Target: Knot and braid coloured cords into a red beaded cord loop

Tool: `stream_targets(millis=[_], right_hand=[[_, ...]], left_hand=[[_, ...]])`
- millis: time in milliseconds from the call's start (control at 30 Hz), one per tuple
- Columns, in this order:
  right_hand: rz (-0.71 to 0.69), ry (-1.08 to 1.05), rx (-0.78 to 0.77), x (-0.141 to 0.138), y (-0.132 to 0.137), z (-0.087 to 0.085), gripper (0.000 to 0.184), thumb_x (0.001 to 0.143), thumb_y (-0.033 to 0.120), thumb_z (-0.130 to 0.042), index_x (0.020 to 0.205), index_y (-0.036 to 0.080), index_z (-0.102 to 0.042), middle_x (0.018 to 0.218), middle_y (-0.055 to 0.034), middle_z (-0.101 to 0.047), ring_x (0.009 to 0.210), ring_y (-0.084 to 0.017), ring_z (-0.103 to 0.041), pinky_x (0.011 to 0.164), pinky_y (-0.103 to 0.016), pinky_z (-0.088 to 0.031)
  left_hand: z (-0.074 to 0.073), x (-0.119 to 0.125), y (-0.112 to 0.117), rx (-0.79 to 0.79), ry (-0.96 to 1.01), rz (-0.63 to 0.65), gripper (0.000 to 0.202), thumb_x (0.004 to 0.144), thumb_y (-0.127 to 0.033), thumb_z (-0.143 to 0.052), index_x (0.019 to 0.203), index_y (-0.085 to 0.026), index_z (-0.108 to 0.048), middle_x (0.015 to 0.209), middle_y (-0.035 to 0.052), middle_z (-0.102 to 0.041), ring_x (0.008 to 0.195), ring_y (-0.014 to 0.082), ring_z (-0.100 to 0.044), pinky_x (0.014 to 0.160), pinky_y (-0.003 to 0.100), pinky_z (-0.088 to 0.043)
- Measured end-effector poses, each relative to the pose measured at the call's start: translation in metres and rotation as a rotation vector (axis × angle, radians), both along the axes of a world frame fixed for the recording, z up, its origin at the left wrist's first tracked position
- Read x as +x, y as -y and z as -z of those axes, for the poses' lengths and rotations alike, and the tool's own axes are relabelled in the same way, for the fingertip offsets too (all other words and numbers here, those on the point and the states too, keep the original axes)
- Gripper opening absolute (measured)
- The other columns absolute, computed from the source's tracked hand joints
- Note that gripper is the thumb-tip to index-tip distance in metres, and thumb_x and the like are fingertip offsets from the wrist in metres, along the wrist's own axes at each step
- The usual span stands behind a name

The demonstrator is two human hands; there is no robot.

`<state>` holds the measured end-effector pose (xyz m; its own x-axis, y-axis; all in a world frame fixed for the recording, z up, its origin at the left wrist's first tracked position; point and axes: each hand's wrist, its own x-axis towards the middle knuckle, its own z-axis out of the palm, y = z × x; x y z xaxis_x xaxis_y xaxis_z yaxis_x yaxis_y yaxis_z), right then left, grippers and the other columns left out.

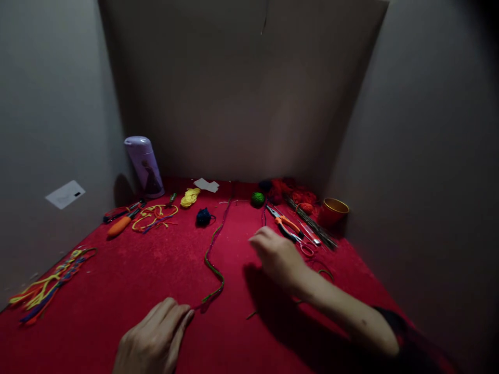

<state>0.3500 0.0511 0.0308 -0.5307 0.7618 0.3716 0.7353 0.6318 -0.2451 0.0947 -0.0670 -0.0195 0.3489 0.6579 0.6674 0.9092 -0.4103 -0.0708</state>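
Note:
My left hand [156, 337] rests low on the red cloth [128, 285], its fingertips pinched on the near end of a long multicoloured braided cord [213, 259] that runs away toward the back wall. My right hand [276, 254] hovers over the cloth farther right, blurred by motion, fingers curled loosely, just short of the orange-handled pliers [286, 224] and small scissors [306, 246]. Whether it holds anything is unclear.
A lilac cylinder [144, 166] stands at the back left. Yarn balls in green [257, 199], dark blue [203, 217] and yellow [189, 197] lie about, with red yarn, thin wires [312, 223] and a gold-rimmed cup [333, 210] at right. Loose coloured cords [47, 288] lie at the left edge.

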Motion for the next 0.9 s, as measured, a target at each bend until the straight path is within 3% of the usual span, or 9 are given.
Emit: stream_targets(millis=[133,267,533,733,900], right_hand=[[0.410,0.075,-0.064,0.074,-0.026,-0.016,0.019,0.083,0.013,-0.047,0.086,0.016,-0.066,0.086,-0.0088,-0.064,0.074,-0.016,-0.058,0.066,-0.025,-0.039],[0.422,0.089,-0.176,0.119,-0.031,-0.011,0.022,0.082,0.015,-0.046,0.088,0.017,-0.067,0.088,-0.0069,-0.067,0.079,-0.018,-0.061,0.067,-0.024,-0.040],[0.451,0.246,-0.270,0.120,-0.025,0.009,0.015,0.083,0.026,-0.052,0.081,0.017,-0.064,0.082,-0.0074,-0.065,0.072,-0.018,-0.059,0.059,-0.025,-0.035],[0.406,0.216,-0.224,0.118,-0.015,0.020,0.014,0.084,0.021,-0.046,0.078,0.016,-0.058,0.079,-0.0077,-0.063,0.066,-0.015,-0.055,0.058,-0.025,-0.035],[0.498,0.111,-0.208,0.124,-0.016,0.018,0.015,0.085,0.028,-0.046,0.080,0.017,-0.055,0.077,-0.0059,-0.062,0.066,-0.016,-0.054,0.058,-0.025,-0.034]], left_hand=[[0.009,-0.006,0.003,0.052,-0.044,0.014,0.038,0.095,-0.027,-0.028,0.086,-0.019,-0.064,0.079,0.0007,-0.070,0.071,0.0153,-0.066,0.067,0.026,-0.048],[0.022,-0.013,0.005,0.090,-0.107,0.026,0.038,0.095,-0.026,-0.026,0.092,-0.017,-0.063,0.086,0.0046,-0.070,0.077,0.0167,-0.066,0.071,0.028,-0.048],[0.031,-0.018,0.004,0.086,-0.131,0.016,0.034,0.094,-0.023,-0.028,0.097,-0.016,-0.060,0.087,0.0061,-0.069,0.078,0.0168,-0.067,0.070,0.028,-0.050],[0.038,-0.023,0.005,0.084,-0.132,0.017,0.032,0.093,-0.025,-0.030,0.100,-0.016,-0.060,0.089,0.0061,-0.069,0.080,0.0183,-0.067,0.072,0.030,-0.050],[0.045,-0.026,0.005,0.048,-0.141,0.023,0.033,0.094,-0.027,-0.030,0.103,-0.016,-0.059,0.092,0.0062,-0.069,0.082,0.0182,-0.066,0.074,0.030,-0.050]])
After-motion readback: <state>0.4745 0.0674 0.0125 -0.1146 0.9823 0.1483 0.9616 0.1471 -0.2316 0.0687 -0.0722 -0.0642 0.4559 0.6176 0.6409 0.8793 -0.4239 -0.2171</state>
